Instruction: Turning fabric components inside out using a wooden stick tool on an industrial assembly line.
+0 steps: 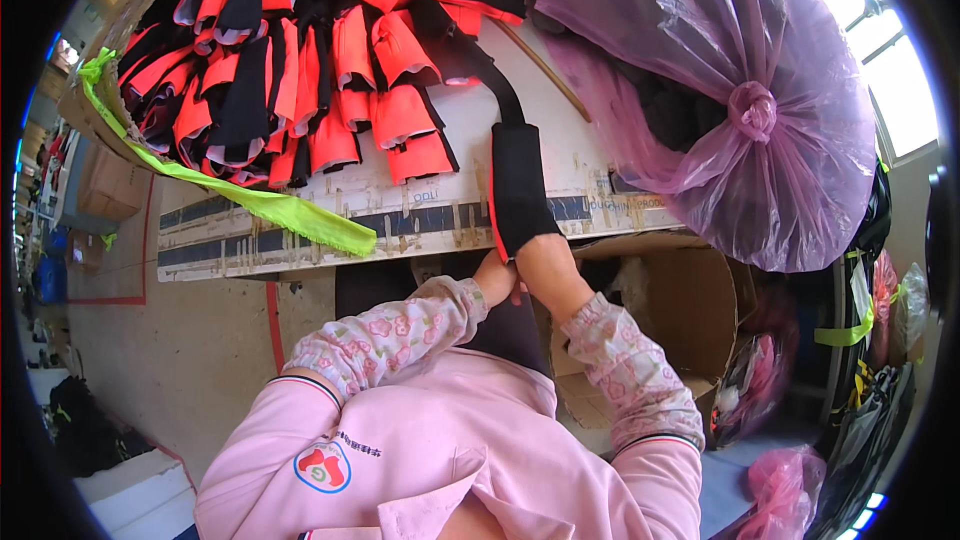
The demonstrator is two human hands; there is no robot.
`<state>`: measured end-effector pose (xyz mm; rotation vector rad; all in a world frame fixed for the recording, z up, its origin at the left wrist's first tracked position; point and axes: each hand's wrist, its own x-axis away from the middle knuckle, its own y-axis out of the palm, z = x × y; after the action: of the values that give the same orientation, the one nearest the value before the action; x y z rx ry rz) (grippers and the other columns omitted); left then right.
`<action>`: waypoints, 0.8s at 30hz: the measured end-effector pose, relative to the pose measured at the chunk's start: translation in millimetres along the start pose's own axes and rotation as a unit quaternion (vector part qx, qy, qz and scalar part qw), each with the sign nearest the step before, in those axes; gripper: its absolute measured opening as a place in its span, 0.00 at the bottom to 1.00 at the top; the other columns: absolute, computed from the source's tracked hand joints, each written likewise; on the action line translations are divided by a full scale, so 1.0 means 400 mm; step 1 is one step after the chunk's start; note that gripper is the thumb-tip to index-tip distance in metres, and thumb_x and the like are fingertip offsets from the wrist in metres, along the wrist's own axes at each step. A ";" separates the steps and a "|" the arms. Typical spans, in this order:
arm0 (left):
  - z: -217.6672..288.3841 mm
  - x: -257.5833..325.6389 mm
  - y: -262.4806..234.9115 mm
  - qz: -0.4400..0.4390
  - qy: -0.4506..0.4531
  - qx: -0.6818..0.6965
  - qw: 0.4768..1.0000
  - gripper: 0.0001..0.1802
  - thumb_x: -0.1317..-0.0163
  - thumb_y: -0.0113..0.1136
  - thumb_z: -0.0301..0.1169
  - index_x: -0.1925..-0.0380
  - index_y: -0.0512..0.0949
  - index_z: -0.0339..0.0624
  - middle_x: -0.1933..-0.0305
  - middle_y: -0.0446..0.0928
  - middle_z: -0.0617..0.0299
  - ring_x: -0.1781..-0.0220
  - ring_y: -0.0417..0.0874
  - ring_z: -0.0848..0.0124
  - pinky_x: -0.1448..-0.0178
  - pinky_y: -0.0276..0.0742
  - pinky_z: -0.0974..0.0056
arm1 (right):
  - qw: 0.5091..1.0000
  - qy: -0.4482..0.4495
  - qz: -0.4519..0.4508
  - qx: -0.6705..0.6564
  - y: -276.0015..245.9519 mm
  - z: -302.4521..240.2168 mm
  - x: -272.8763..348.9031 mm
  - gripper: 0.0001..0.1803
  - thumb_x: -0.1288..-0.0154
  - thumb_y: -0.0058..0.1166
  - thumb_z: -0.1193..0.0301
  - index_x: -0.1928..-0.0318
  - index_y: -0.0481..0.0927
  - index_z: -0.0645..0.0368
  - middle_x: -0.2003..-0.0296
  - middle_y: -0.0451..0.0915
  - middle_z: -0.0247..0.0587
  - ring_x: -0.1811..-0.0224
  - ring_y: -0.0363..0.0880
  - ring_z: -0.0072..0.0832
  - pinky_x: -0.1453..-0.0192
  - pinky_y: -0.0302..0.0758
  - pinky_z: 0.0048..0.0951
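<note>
A black fabric sleeve with an orange side [522, 180] lies over the table's near edge, a narrow black strap [497, 85] running from its far end toward the pile. At its near end my left hand [494, 278] and my right hand [548, 265] come together, closed on the fabric. The left is on the orange side, the right on the black. Most of the fingers are hidden by the fabric and by each other. Farther off, a pile of similar orange and black pieces [350, 50] covers the left part of the table.
The white table [400, 225] has a taped front edge. A knotted purple plastic bag [752, 112] bulges over its right side, beside a thin wooden stick [545, 70]. A yellow-green fabric band [250, 202] hangs at left. Below the table on the right stands an open cardboard box [690, 310].
</note>
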<state>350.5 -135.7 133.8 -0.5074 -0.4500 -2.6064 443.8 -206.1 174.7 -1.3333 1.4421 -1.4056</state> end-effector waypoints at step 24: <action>-0.157 -0.042 -0.052 0.032 0.047 0.008 0.998 0.14 0.37 0.43 0.32 0.78 0.72 0.38 0.87 0.73 0.58 0.94 0.68 0.73 0.92 0.58 0.69 | 0.970 0.094 -0.188 -0.124 0.043 -0.061 -0.125 0.12 0.46 0.52 0.63 0.72 0.80 0.60 0.70 0.81 0.47 0.63 0.80 0.38 0.59 0.75 0.38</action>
<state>337.4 -136.6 67.0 -0.3862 -0.4165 -2.5511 427.9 -154.4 153.6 -1.7426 1.5876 -1.6711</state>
